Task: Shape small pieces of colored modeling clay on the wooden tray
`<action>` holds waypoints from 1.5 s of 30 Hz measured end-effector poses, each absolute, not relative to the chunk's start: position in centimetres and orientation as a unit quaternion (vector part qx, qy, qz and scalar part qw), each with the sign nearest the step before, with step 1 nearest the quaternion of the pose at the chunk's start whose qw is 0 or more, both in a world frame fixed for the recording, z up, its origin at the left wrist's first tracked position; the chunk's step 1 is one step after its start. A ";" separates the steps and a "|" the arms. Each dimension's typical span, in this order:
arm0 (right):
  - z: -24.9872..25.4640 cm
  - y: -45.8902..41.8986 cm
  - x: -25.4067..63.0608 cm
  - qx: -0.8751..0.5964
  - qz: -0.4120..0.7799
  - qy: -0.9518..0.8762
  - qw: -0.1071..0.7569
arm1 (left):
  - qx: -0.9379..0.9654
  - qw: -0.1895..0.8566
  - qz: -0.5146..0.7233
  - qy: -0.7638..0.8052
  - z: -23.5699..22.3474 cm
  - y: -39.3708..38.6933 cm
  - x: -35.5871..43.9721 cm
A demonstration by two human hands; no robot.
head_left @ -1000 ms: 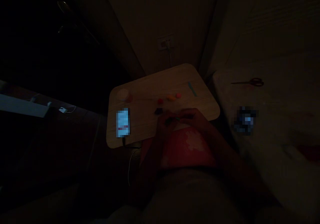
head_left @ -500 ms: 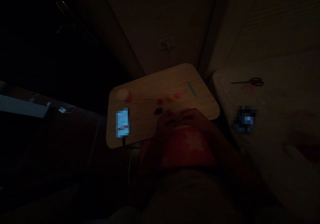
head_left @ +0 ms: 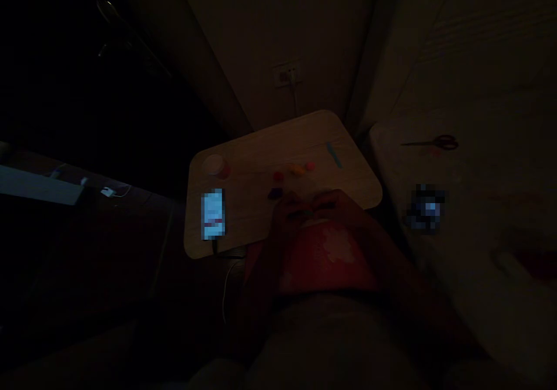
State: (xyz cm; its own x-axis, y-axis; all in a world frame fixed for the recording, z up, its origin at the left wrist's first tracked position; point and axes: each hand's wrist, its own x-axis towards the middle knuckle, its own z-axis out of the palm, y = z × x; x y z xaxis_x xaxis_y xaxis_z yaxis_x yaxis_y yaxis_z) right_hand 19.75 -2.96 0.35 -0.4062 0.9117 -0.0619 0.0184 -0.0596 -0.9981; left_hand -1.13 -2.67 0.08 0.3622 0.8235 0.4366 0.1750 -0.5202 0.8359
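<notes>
In very dim light, my left hand (head_left: 287, 211) and my right hand (head_left: 337, 205) meet at the table's near edge, fingers bent and closed. A small greenish lump (head_left: 308, 212) shows between their fingertips, both hands pinching it; its exact shape is lost in the dark. Just beyond my left hand lies a dark purple lump (head_left: 275, 194). Farther up are a red lump (head_left: 278, 176), a yellow-orange piece (head_left: 297, 170) and a round pink lump (head_left: 310, 166). A flat teal strip-like tool (head_left: 334, 154) rests at the right.
The small wooden table (head_left: 250, 204) carries a pinkish cup-like container (head_left: 215, 165) and a lit phone (head_left: 213, 214) with a cable on its left. On a pale surface to the right lie scissors (head_left: 435, 142) and a blurred dark object (head_left: 425, 209). A wall socket (head_left: 287, 75) holds a plug.
Both hands stay in nearly the same place, with slight finger movement around the greenish lump. The picture is a little darker; the things on the table have not moved.
</notes>
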 end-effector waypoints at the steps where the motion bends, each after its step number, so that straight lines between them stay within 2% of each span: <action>1: 0.3 -3.0 19.7 -0.403 0.606 -0.578 0.369 | 0.742 0.358 0.458 0.333 0.1 -2.7 -1.1; 14: 0.2 -3.0 19.8 -0.394 0.599 -0.571 0.398 | 0.686 0.396 0.471 0.389 0.6 -3.0 -0.7; 29: -0.1 -3.1 19.6 -0.393 0.599 -0.563 0.413 | 0.668 0.411 0.489 0.382 0.9 -3.1 -0.6; 45: 0.3 -2.9 20.1 -0.332 0.597 -0.627 0.376 | 0.681 0.422 0.493 0.339 0.2 -2.8 -0.6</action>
State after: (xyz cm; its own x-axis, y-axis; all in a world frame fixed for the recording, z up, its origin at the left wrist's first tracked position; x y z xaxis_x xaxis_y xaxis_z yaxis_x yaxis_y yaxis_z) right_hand 20.09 -2.87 0.34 -0.4971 0.8645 0.0744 -0.0317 0.0675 -0.9972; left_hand -0.62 -2.78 0.24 0.2844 0.8775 0.3860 0.0453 -0.4145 0.9089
